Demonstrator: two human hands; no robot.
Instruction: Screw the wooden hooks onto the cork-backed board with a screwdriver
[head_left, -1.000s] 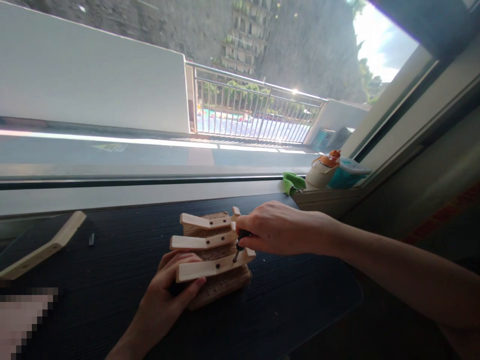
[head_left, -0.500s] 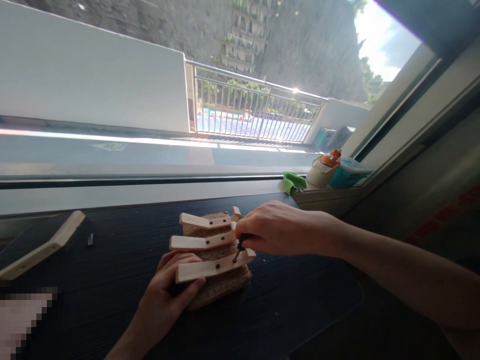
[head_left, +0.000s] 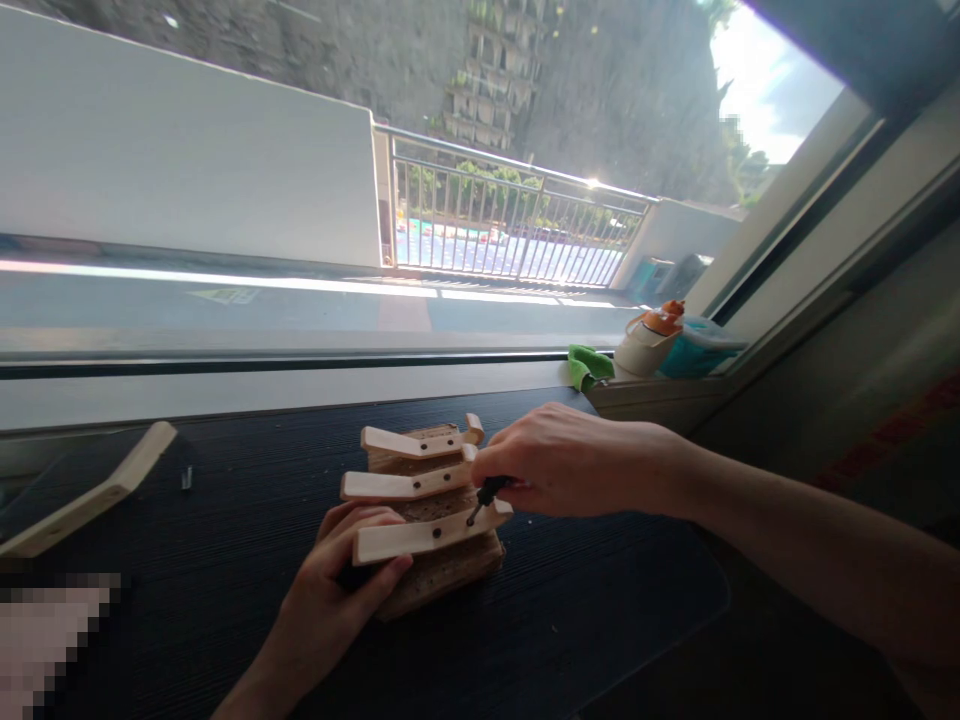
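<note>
"Head view, starting close: what is the left hand (head_left: 341, 565) doing?"

"It is resting half closed around the left end of the wooden block (head_left: 442, 580) and the front bar (head_left: 401, 538). The thumb is lying on the near side and the fingers are bending over the back. I think it is gripping there so the block is not sliding about."

"And the right hand (head_left: 551, 462)?"

"That one is closing snugly on the dark handle of a screwdriver (head_left: 491, 492). The tip is touching the front bar near its right end. The tool is leaning, maybe because the hand is coming at it from the side. I am not seeing whether a screw is under the tip."

"What is sitting behind that?"

"The middle bar (head_left: 382, 486) and the far bar (head_left: 394, 443) are lying across the same block, each showing two dark spots. Off to the left, a loose bar (head_left: 105, 490) is lying with small metal bits (head_left: 187, 479) beside it, perhaps keeping out of the way."

"And the room?"

"Everything is resting on a black table (head_left: 600, 600). Beyond it, on the window sill (head_left: 300, 385), a green cloth (head_left: 590, 367) is lying near a pale bottle (head_left: 642, 348) and a blue-green box (head_left: 701, 350). Outside, a metal railing (head_left: 520, 222) is shining in the light."
</note>
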